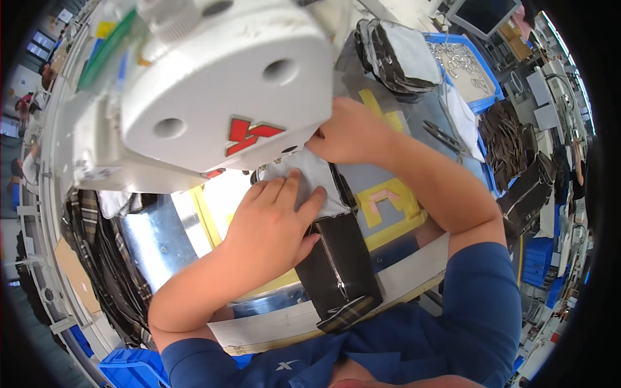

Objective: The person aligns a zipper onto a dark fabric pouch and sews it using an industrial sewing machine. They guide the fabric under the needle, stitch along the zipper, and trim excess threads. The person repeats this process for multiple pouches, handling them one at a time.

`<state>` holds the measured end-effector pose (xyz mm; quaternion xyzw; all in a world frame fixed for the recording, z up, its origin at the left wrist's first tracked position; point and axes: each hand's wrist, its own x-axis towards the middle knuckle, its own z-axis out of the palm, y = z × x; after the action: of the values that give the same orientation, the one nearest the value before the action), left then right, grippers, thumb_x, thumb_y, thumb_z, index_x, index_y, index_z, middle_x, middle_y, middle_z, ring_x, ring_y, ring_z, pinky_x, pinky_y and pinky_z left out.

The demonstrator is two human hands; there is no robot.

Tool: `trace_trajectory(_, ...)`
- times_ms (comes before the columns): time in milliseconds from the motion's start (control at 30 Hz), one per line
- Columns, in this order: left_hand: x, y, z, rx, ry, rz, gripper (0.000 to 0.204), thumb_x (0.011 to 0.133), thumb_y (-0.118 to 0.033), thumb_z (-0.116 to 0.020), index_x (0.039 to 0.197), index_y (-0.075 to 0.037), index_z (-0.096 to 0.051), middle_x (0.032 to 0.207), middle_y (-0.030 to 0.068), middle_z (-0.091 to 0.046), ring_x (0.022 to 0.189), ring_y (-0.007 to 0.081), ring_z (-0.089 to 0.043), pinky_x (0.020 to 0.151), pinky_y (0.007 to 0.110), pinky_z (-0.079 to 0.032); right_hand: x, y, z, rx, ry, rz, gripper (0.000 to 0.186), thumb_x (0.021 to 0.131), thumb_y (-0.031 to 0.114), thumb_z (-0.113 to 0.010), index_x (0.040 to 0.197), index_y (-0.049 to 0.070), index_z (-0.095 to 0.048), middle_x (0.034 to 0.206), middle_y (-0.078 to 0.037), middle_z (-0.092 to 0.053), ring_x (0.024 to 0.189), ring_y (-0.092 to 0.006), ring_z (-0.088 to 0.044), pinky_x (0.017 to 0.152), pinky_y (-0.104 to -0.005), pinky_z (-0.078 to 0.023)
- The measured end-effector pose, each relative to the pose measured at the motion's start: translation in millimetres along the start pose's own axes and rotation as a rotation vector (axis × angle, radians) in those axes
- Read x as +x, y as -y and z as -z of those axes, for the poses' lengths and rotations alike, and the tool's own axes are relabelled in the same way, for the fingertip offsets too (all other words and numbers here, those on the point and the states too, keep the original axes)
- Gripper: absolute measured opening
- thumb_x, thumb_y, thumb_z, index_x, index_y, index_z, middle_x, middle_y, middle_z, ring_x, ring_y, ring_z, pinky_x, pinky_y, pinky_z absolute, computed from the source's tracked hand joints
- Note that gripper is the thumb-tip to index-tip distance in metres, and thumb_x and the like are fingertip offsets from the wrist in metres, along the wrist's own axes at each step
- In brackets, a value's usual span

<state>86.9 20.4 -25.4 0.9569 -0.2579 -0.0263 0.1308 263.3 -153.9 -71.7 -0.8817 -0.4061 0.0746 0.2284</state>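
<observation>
Beneath the large white sewing machine head lies a pale lining panel with dark edges. A black piece with a silver zipper runs from it toward my body, over the table's front edge, and ends in a plaid flap. My left hand rests on the panel, fingers spread and thumb over the black piece. At the far side of the panel, close against the machine head, my right hand has its fingers curled in. Whatever is between them is hidden, and the machine covers the needle area.
Stacked lined pieces stand at the back right, near a blue tray of metal parts. Scissors lie right of my right arm. Dark striped pieces are heaped at left. Yellow tape marks the table.
</observation>
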Motion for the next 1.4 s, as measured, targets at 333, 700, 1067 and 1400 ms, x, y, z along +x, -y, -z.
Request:
trace_trajectory(333, 5.8, -16.1, -20.9, 0.027, -0.147, -0.014, 0.040, 0.084, -0.019, -0.083, 0.116, -0.005, -0.063, 0.126, 0.0192, -0.067, 0.114, 0.0372, -0.066, 0.104, 0.047, -0.050, -16.8, -0.4, 10.4, 0.011, 0.042, -0.057, 0.031, 0.089, 0.031, -0.066, 0.087, 0.001, -0.075, 0.089, -0.023, -0.075, 0.090, -0.0436, -0.072, 0.082, -0.0508, -0.058)
trace_trajectory(700, -59.6, -23.2, 50.5, -0.093, -0.907, 0.481, 0.021, 0.102, -0.021, -0.074, 0.099, -0.001, -0.067, 0.080, 0.0101, -0.064, 0.067, 0.0256, -0.061, 0.063, 0.038, -0.049, -138.1, 33.8, 40.1, 0.518, 0.233, -0.303, 0.064, 0.095, 0.053, -0.077, 0.128, -0.002, -0.067, 0.114, -0.017, -0.071, 0.105, -0.0286, -0.069, 0.089, -0.0430, -0.055)
trace_trajectory(1067, -165.1, -18.2, 89.8, -0.095, -0.899, 0.731, 0.041, 0.083, -0.013, -0.088, 0.119, 0.001, -0.073, 0.115, 0.0153, -0.072, 0.105, 0.0292, -0.069, 0.097, 0.040, -0.054, -161.4, 116.4, 69.2, 0.450, 0.694, 0.261, 0.024, 0.100, 0.028, -0.072, 0.096, 0.004, -0.070, 0.073, -0.014, -0.068, 0.069, -0.0333, -0.065, 0.064, -0.0442, -0.047)
trace_trajectory(1400, -56.6, -70.8, 110.6, -0.816, 0.036, -0.247, 0.022, 0.088, -0.018, -0.086, 0.102, -0.003, -0.076, 0.080, 0.0121, -0.074, 0.071, 0.0290, -0.071, 0.065, 0.037, -0.052, -154.2, 109.4, 96.4, 1.564, 0.313, 0.395, 0.065, 0.099, 0.064, -0.069, 0.100, -0.001, -0.070, 0.091, -0.010, -0.075, 0.082, -0.0171, -0.071, 0.072, -0.0342, -0.057)
